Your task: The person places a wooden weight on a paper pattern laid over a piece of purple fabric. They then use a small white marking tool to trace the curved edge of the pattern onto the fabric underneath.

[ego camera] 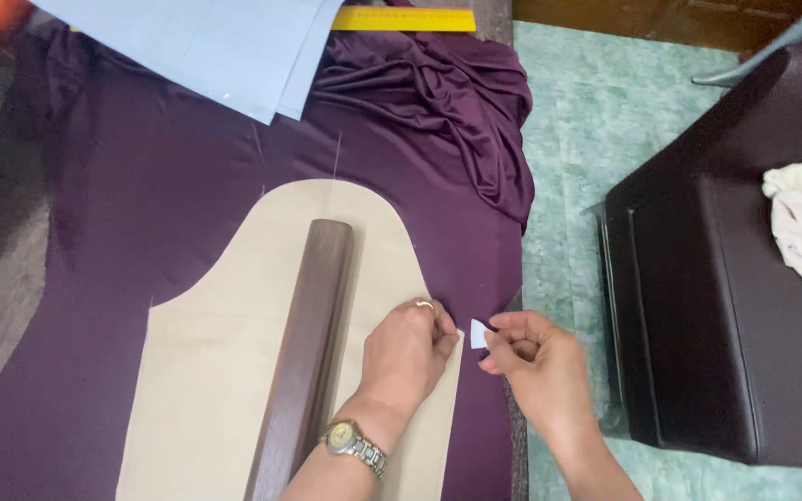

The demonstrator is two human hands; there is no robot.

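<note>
Your right hand (538, 357) has a pinching grip on a small white chalk wedge (478, 333), tip aimed at the pattern's edge. Your left hand (407, 348) sits just beside that grip, fingers pressed together, pinning the beige paper pattern (234, 325) down on the purple fabric (141, 186). The dark wooden bar (306, 353) weighs the pattern further left of both grips. Risk, I'd say: the edge you're working sits right by the table's side, so if the left hand eases off, the paper could creep and the line lands off. That slinky fabric bunched up beyond your grips might drag too.
</note>
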